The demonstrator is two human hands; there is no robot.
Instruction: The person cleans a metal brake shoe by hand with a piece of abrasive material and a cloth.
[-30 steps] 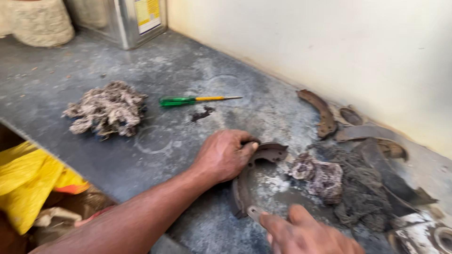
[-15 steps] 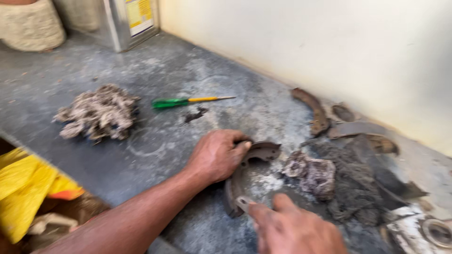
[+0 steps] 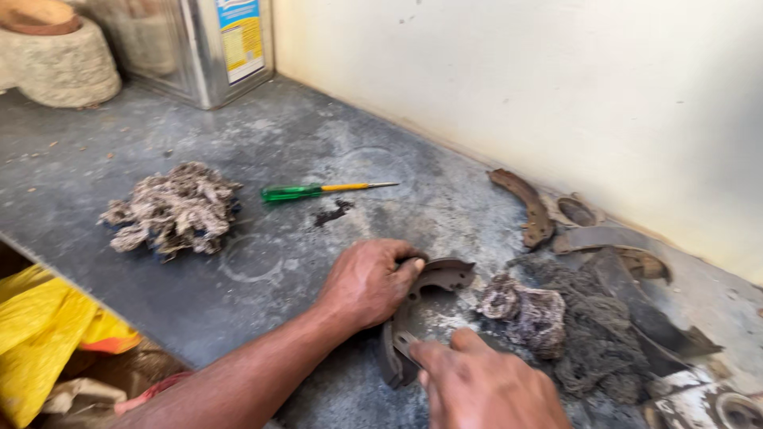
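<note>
Your left hand [image 3: 367, 280] lies on the upper curve of the brake shoe [image 3: 429, 302], the fingers curled over its rim and pressed down, so the hand closes on the shoe and pins it flat to the worktop [image 3: 262, 135]. Your right hand [image 3: 485, 385] comes in from the lower edge of the view, and its thumb and forefinger pinch a small flat grey piece [image 3: 403, 343] at the lower end of the shoe; if this is a blade, a clip or a part of the shoe itself, I cannot tell. The shoe lies as a dark arc between your two hands, near the front edge of the worktop, with pale dust inside its curve. In my judgement you are in the step of working on the inner side of the shoe while one hand keeps it steady. The next move calls for firm pressure from the left hand, so the shoe does not turn, and a short, controlled stroke from the right hand along the curve. Just beside the shoe, on the right, is a lump of dirty cotton waste [image 3: 528, 306], and behind it a dark greasy pile [image 3: 604, 334] with other worn shoes [image 3: 528, 202] against the wall. Well apart, on the left, lie a green-handled screwdriver [image 3: 306, 191] and a second bundle of waste [image 3: 175, 208].
</note>
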